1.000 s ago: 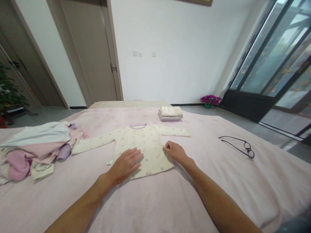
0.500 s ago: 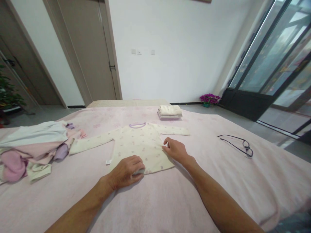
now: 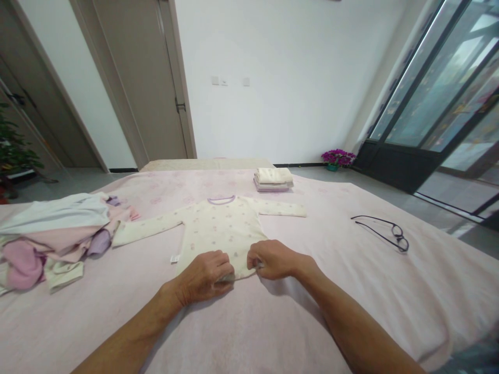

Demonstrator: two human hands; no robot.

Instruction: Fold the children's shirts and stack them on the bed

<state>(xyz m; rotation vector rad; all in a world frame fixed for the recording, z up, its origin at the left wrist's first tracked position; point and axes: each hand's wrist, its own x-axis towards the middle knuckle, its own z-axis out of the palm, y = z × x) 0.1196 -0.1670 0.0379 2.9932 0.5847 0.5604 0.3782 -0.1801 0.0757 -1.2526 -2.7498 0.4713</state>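
Note:
A small cream long-sleeved shirt point(image 3: 218, 228) with a faint print and a lilac neckline lies spread on the pink bed cover point(image 3: 249, 327), its collar away from me. Its sleeves stretch out to both sides, and a white tag shows at its left seam. My left hand point(image 3: 208, 272) is closed on the bottom hem near the middle. At the lower right corner, my right hand point(image 3: 275, 258) pinches the hem, its fingers curled over the fabric. The palms hide part of the hem.
On the left lies a loose heap of clothes point(image 3: 58, 228) in white, pink and lilac. A stack of folded clothes point(image 3: 273, 179) sits beyond the shirt's right sleeve. Black-framed glasses point(image 3: 397, 236) rest on the cover at the right.
My right hand has moved down and toward me from the shirt's right side to its bottom corner, where it has gripped the fabric. My left hand has stayed nearly in place.

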